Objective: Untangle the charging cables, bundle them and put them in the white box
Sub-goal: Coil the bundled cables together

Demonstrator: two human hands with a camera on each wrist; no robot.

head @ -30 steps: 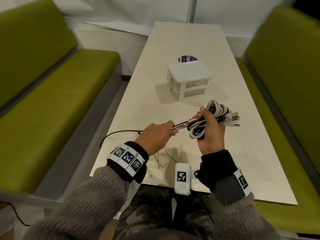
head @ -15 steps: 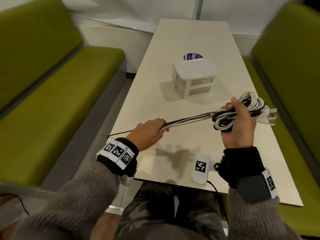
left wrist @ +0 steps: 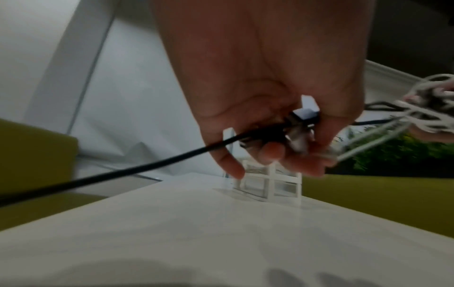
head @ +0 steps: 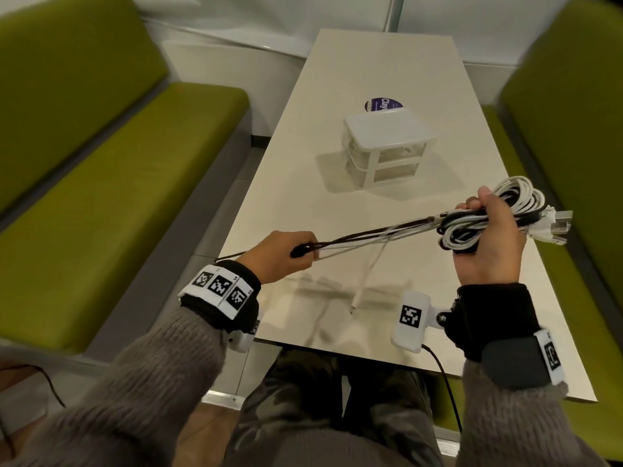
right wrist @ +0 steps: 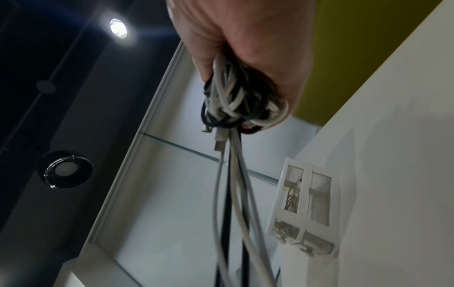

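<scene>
My right hand (head: 485, 230) grips a coiled bundle of white and black charging cables (head: 505, 210) above the table's right side, with USB plugs (head: 559, 224) sticking out to the right; the same bundle (right wrist: 238, 101) fills its fist in the right wrist view. Several strands (head: 371, 237) stretch taut from the bundle to my left hand (head: 286, 254), which pinches them (left wrist: 294, 134) near the table's left edge. One white strand (head: 367, 274) hangs loose down to the table. The white box (head: 387, 146), a small two-drawer unit, stands shut at mid-table beyond the cables.
The cream table (head: 337, 79) has green benches left (head: 118, 183) and right (head: 573, 146). A purple round sticker (head: 382, 104) lies behind the box. A black cable (left wrist: 98, 178) trails from my left hand off the table's left edge.
My hands have drawn apart: the right hand carried the bundle rightward and the left moved left, pulling the strands out long and taut. One white strand has dropped free onto the table.
</scene>
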